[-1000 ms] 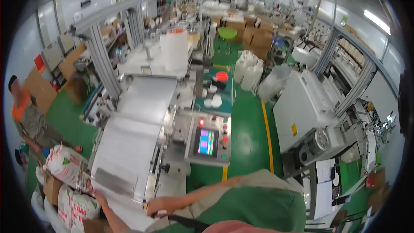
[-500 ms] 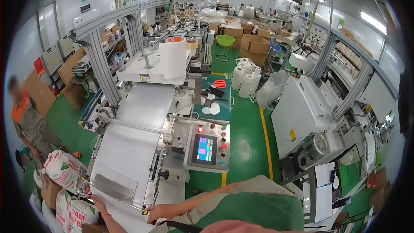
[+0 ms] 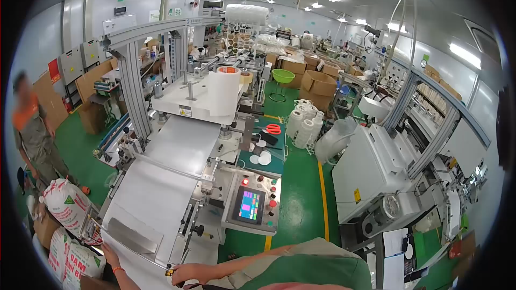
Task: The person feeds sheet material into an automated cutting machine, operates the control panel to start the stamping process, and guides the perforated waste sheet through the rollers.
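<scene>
A wide white sheet (image 3: 148, 190) runs down the machine bed toward me, with a flat grey metal plate (image 3: 129, 236) lying across its near end. A thin metal rod (image 3: 141, 256) crosses the sheet just below the plate. At the rod's right end, my right hand (image 3: 189, 274) is closed at a small yellow-and-black knob (image 3: 170, 270). My left hand (image 3: 111, 256) is at the sheet's left edge near the rod, fingers stretched out and partly hidden; an orange band circles that wrist.
A control panel (image 3: 249, 204) with a lit screen stands right of the sheet. Beyond it, red-handled scissors (image 3: 273, 129) lie on a green worktop. White sacks (image 3: 65, 204) are stacked at left, near a person (image 3: 35, 129) in grey and orange. A white machine (image 3: 371, 177) stands at right.
The view has tilted up and shifted, so the machine sits differently in the picture. Both hands keep their places at the rod and sheet edge. The person at left stands more upright.
</scene>
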`<act>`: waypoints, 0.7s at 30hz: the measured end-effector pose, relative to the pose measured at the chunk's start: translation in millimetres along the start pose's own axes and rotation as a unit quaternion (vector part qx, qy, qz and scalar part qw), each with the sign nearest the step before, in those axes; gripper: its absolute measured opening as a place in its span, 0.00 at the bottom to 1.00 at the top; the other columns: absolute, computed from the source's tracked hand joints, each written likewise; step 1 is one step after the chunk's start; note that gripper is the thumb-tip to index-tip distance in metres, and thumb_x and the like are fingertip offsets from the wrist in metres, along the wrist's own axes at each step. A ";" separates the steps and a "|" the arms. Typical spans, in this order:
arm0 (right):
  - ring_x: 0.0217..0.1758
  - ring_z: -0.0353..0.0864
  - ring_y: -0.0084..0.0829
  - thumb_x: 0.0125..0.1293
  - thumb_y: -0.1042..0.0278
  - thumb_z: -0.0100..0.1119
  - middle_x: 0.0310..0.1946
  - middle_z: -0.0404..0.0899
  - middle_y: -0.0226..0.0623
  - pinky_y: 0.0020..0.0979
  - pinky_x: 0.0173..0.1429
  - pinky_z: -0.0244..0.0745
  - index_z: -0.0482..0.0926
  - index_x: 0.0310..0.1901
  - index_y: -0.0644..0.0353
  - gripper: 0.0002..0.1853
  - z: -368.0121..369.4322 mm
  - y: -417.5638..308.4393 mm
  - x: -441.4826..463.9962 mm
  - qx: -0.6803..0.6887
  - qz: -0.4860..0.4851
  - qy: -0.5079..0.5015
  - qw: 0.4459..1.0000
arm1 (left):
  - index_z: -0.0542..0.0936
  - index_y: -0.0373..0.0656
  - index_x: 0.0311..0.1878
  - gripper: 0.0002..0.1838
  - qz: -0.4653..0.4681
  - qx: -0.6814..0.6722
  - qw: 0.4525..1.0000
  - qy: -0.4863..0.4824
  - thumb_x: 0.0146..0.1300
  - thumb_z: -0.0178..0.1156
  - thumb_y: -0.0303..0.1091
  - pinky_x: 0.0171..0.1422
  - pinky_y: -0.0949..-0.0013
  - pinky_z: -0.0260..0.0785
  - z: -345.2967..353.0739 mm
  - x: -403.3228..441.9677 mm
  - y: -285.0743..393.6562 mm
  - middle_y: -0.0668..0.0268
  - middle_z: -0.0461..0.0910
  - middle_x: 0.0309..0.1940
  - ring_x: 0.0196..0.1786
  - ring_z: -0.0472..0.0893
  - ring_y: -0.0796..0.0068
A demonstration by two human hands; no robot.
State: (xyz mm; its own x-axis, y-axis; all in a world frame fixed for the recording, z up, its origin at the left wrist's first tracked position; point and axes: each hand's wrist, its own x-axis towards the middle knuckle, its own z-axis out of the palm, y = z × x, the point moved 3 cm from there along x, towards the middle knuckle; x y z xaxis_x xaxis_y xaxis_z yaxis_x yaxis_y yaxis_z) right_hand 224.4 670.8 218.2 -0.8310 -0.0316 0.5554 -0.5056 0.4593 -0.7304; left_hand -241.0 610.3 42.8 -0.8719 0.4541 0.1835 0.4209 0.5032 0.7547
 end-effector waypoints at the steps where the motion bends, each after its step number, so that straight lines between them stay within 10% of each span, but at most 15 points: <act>1: 0.57 0.74 0.39 0.60 0.68 0.63 0.51 0.77 0.36 0.49 0.71 0.57 0.76 0.52 0.59 0.18 1.7 0.4 0.1 -0.001 -0.004 0.002 1.000 | 0.65 0.36 0.63 0.30 0.001 -0.001 1.000 0.006 0.76 0.33 0.54 0.63 0.55 0.62 0.3 -0.2 -0.2 0.43 0.71 0.59 0.61 0.70 0.42; 8: 0.53 0.77 0.41 0.64 0.65 0.62 0.48 0.79 0.38 0.50 0.69 0.62 0.77 0.51 0.58 0.15 5.5 6.2 -2.5 -0.019 0.004 -0.015 1.000 | 0.59 0.29 0.70 0.34 0.036 -0.028 0.998 -0.049 0.76 0.36 0.52 0.75 0.62 0.52 4.9 18.5 -26.4 0.42 0.61 0.69 0.72 0.62 0.50; 11: 0.48 0.78 0.42 0.62 0.63 0.63 0.44 0.80 0.39 0.48 0.61 0.68 0.77 0.48 0.58 0.14 2.6 2.6 -1.0 -0.024 -0.013 0.007 1.000 | 0.63 0.28 0.67 0.27 0.069 0.240 0.965 -0.083 0.76 0.39 0.42 0.76 0.59 0.51 9.1 38.6 -30.2 0.44 0.65 0.66 0.70 0.64 0.51; 14: 0.48 0.78 0.40 0.60 0.66 0.63 0.44 0.80 0.34 0.45 0.62 0.68 0.78 0.47 0.55 0.13 -0.3 -4.0 0.3 -0.061 0.004 0.005 0.998 | 0.63 0.30 0.67 0.28 0.171 -0.098 0.978 -0.060 0.76 0.40 0.46 0.70 0.59 0.59 9.7 35.7 -51.2 0.46 0.68 0.64 0.67 0.68 0.49; 16: 0.50 0.79 0.37 0.59 0.69 0.63 0.45 0.81 0.32 0.44 0.66 0.67 0.79 0.48 0.56 0.14 -4.6 -14.8 1.6 -0.065 -0.003 0.026 0.998 | 0.63 0.32 0.68 0.34 -0.033 -0.017 0.998 -0.042 0.75 0.36 0.56 0.70 0.61 0.58 2.1 29.1 -32.7 0.46 0.69 0.64 0.67 0.68 0.52; 21: 0.46 0.80 0.39 0.58 0.70 0.63 0.40 0.82 0.35 0.42 0.63 0.70 0.79 0.47 0.57 0.14 -12.6 -15.4 6.8 -0.026 0.019 0.033 0.999 | 0.68 0.37 0.66 0.37 -0.047 -0.021 0.999 -0.006 0.73 0.35 0.61 0.68 0.59 0.59 -1.6 27.2 -26.8 0.47 0.72 0.62 0.65 0.69 0.47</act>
State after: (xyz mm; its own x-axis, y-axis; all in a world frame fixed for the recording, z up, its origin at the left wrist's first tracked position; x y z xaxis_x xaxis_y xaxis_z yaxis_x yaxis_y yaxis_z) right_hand 229.5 674.7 238.2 -0.8319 0.0444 0.5531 -0.4589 0.5052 -0.7309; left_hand -276.4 608.0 28.6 -0.9035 0.4157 0.1039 0.3269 0.5118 0.7945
